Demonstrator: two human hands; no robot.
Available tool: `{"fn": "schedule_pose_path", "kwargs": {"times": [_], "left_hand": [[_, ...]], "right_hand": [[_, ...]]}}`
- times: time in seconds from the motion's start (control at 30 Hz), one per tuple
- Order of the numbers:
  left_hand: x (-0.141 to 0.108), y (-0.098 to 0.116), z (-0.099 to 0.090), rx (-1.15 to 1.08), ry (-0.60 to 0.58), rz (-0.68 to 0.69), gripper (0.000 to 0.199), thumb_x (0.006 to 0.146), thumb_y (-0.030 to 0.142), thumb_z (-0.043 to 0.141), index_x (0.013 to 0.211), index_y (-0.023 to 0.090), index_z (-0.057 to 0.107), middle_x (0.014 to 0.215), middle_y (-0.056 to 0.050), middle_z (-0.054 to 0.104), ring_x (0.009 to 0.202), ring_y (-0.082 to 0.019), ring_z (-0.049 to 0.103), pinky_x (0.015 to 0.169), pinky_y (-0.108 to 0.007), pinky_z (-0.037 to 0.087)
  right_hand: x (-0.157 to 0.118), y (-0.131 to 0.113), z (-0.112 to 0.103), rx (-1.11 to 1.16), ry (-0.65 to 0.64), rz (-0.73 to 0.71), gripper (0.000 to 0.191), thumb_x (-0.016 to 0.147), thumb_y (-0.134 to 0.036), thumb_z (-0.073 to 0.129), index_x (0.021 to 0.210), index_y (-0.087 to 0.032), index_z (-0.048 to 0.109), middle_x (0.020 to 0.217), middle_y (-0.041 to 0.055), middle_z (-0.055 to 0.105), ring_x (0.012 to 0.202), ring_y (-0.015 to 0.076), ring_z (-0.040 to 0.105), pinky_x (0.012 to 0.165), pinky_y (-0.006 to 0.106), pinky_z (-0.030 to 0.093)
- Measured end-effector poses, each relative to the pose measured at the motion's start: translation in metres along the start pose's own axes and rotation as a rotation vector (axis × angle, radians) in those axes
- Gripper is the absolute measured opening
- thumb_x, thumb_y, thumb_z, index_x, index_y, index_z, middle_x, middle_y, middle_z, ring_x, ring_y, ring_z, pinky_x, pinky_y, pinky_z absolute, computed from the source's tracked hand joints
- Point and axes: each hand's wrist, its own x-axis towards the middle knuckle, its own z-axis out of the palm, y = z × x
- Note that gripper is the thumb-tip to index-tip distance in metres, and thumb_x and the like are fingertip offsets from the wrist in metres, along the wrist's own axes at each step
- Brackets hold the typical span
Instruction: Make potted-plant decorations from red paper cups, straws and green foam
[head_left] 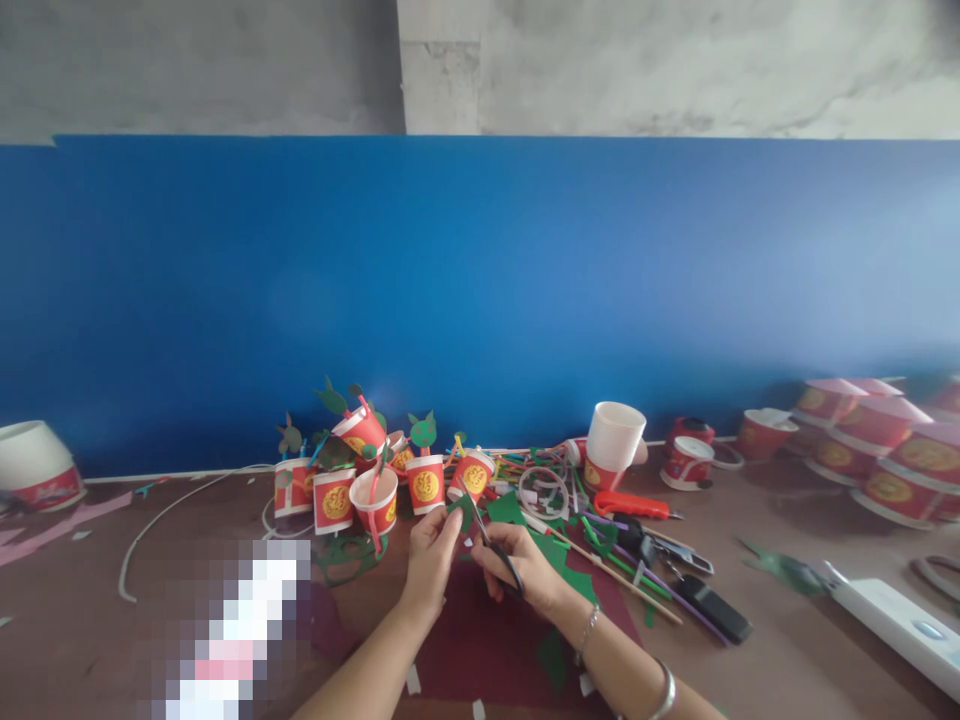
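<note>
My left hand [433,560] pinches a small piece of green paper [464,508] between thumb and fingers. A pair of scissors [482,527] with black handles sits in my right hand [517,565], its blades at the paper's edge. Both hands are over a dark red sheet [480,650] on the table. Green paper scraps [506,508] lie just beyond and to the right of my hands. Right behind them stand red-and-white paper cups [427,484] with yellow emblems; one carries a green animal-shaped head [423,432].
A stack of white cups [616,440] stands right of centre, near an orange box cutter [634,505] and black keys [705,600]. A white glue gun [892,630] lies at the right. More red cups [900,450] are stacked behind it. A blue wall panel [480,280] bounds the table's back.
</note>
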Motion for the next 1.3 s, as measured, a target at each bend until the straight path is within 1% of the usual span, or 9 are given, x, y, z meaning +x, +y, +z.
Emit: {"fn": "schedule_pose_path", "kwargs": {"times": [0.2, 0.4, 0.67, 0.83, 0.97, 1.1, 1.2, 1.3], "left_hand": [[-0.001, 0.003, 0.0, 0.058, -0.042, 0.033, 0.037, 0.074, 0.045, 0.062, 0.056, 0.017, 0.045, 0.052, 0.006, 0.039, 0.048, -0.007, 0.031, 0.045, -0.02, 0.026], [-0.001, 0.002, -0.001, 0.074, -0.051, 0.026, 0.035, 0.075, 0.043, 0.061, 0.057, 0.017, 0.046, 0.052, 0.006, 0.041, 0.048, -0.008, 0.032, 0.046, -0.02, 0.027], [0.002, -0.002, -0.002, 0.065, -0.03, 0.042, 0.036, 0.076, 0.043, 0.06, 0.057, 0.018, 0.042, 0.051, 0.008, 0.031, 0.046, -0.006, 0.025, 0.044, -0.02, 0.021], [0.003, -0.003, -0.003, 0.049, -0.021, 0.019, 0.038, 0.074, 0.046, 0.061, 0.057, 0.018, 0.043, 0.05, 0.009, 0.03, 0.045, -0.006, 0.024, 0.043, -0.02, 0.019], [0.002, 0.0, -0.002, 0.029, -0.026, 0.011, 0.039, 0.074, 0.047, 0.062, 0.058, 0.018, 0.042, 0.051, 0.009, 0.03, 0.045, -0.005, 0.025, 0.043, -0.019, 0.02], [-0.002, 0.005, 0.002, 0.002, -0.007, -0.022, 0.042, 0.072, 0.052, 0.061, 0.058, 0.018, 0.043, 0.047, 0.01, 0.029, 0.04, -0.004, 0.024, 0.04, -0.018, 0.019], [-0.004, 0.008, 0.005, -0.01, -0.006, -0.04, 0.04, 0.074, 0.053, 0.059, 0.061, 0.017, 0.046, 0.047, 0.01, 0.035, 0.037, -0.003, 0.024, 0.038, -0.017, 0.016], [-0.004, 0.007, 0.005, -0.044, -0.03, -0.071, 0.037, 0.074, 0.049, 0.061, 0.062, 0.016, 0.047, 0.051, 0.007, 0.046, 0.038, -0.002, 0.03, 0.039, -0.016, 0.02]], "right_hand": [[-0.001, 0.0, 0.0, 0.008, -0.017, -0.008, 0.033, 0.067, -0.045, 0.068, 0.067, -0.017, 0.049, 0.042, -0.0054, 0.053, 0.035, 0.007, 0.045, 0.036, 0.017, 0.031], [-0.001, -0.001, 0.0, -0.003, -0.021, -0.018, 0.033, 0.068, -0.044, 0.068, 0.067, -0.017, 0.049, 0.043, -0.0058, 0.053, 0.036, 0.0068, 0.044, 0.037, 0.017, 0.031], [0.0, 0.002, -0.001, -0.025, -0.011, -0.018, 0.031, 0.069, -0.042, 0.067, 0.064, -0.016, 0.05, 0.04, -0.0066, 0.049, 0.033, 0.0062, 0.041, 0.035, 0.017, 0.032], [-0.001, -0.001, -0.002, -0.049, -0.009, 0.008, 0.033, 0.068, -0.043, 0.068, 0.063, -0.016, 0.05, 0.038, -0.0062, 0.048, 0.031, 0.0058, 0.04, 0.034, 0.016, 0.028], [0.0, -0.002, -0.002, -0.06, -0.01, 0.013, 0.034, 0.068, -0.044, 0.068, 0.061, -0.017, 0.049, 0.037, -0.006, 0.048, 0.031, 0.0058, 0.04, 0.034, 0.016, 0.028], [0.0, -0.001, -0.003, -0.064, -0.008, 0.005, 0.034, 0.069, -0.045, 0.067, 0.061, -0.017, 0.049, 0.038, -0.0061, 0.049, 0.031, 0.006, 0.04, 0.034, 0.017, 0.029], [0.0, 0.001, -0.003, -0.062, -0.015, 0.006, 0.034, 0.068, -0.046, 0.067, 0.062, -0.016, 0.05, 0.038, -0.0066, 0.048, 0.031, 0.0061, 0.041, 0.034, 0.017, 0.03], [0.001, 0.005, -0.003, -0.043, -0.017, 0.007, 0.035, 0.068, -0.046, 0.067, 0.064, -0.016, 0.05, 0.04, -0.006, 0.051, 0.033, 0.0068, 0.043, 0.036, 0.017, 0.033]]}}
